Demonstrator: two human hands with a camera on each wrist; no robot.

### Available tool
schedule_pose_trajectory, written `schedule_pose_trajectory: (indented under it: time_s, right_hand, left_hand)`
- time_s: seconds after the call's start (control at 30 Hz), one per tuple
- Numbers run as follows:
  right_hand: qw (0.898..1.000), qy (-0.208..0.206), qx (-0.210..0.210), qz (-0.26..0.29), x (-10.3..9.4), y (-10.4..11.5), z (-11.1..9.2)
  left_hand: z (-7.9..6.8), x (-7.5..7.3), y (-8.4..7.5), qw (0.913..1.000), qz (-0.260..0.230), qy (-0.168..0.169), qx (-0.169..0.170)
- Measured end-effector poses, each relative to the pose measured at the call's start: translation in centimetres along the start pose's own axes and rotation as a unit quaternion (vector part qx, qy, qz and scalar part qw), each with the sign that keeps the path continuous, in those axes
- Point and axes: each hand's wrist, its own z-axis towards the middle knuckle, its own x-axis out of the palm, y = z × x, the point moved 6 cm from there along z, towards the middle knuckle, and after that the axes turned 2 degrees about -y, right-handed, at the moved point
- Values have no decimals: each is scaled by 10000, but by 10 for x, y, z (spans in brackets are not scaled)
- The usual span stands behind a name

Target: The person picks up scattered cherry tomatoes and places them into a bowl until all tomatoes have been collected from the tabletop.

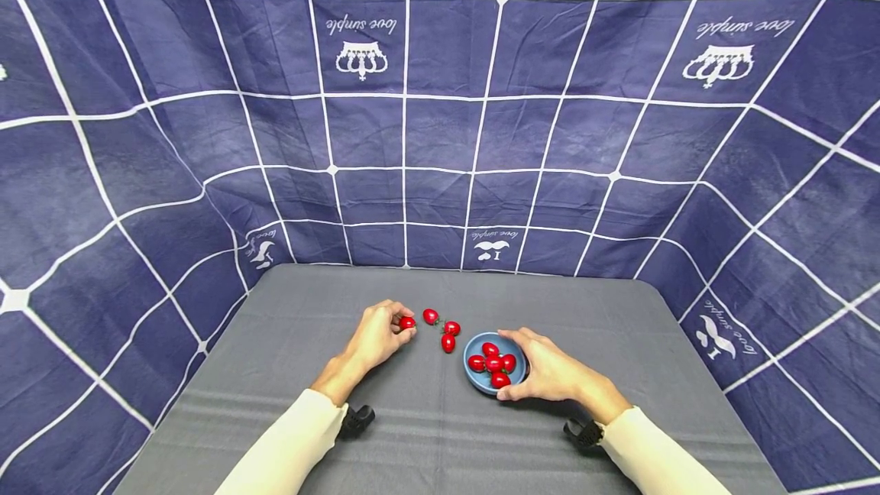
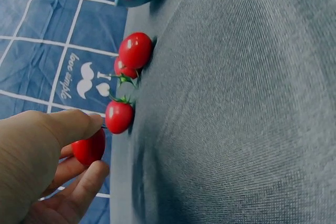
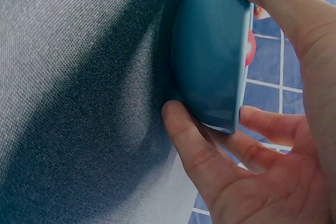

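Note:
My left hand (image 1: 376, 333) pinches a small red cherry tomato (image 2: 89, 148) between thumb and fingers, at the left of the loose ones. Just right of it, three more cherry tomatoes lie on the cloth: one at the back (image 1: 430, 316), one beside it (image 1: 451, 328) and one nearer (image 1: 448, 343). Green stems show on some. My right hand (image 1: 550, 367) grips a round blue bowl (image 3: 210, 56) from its right side, thumb and fingers spread along rim and wall. Several cherry tomatoes (image 1: 493, 363) lie inside the bowl.
Grey cloth (image 1: 426, 434) covers the table under both hands. Dark blue fabric (image 1: 440, 128) with white grid lines hangs behind and at the sides. A black strap (image 1: 357, 420) is at the left wrist, another (image 1: 583, 432) at the right.

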Motion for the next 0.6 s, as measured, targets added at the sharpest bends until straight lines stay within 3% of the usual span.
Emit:
schedule_pose_trajectory:
  time_s: [0.47, 0.6]
  right_hand:
    - [9999, -40, -123, 66, -1, 4, 0]
    - [9999, -17, -103, 69, -1, 3, 0]
  left_hand:
    - [-8, 0, -21, 9997, -199, 77, 104]
    - [-10, 2, -28, 9994, -182, 106, 279]
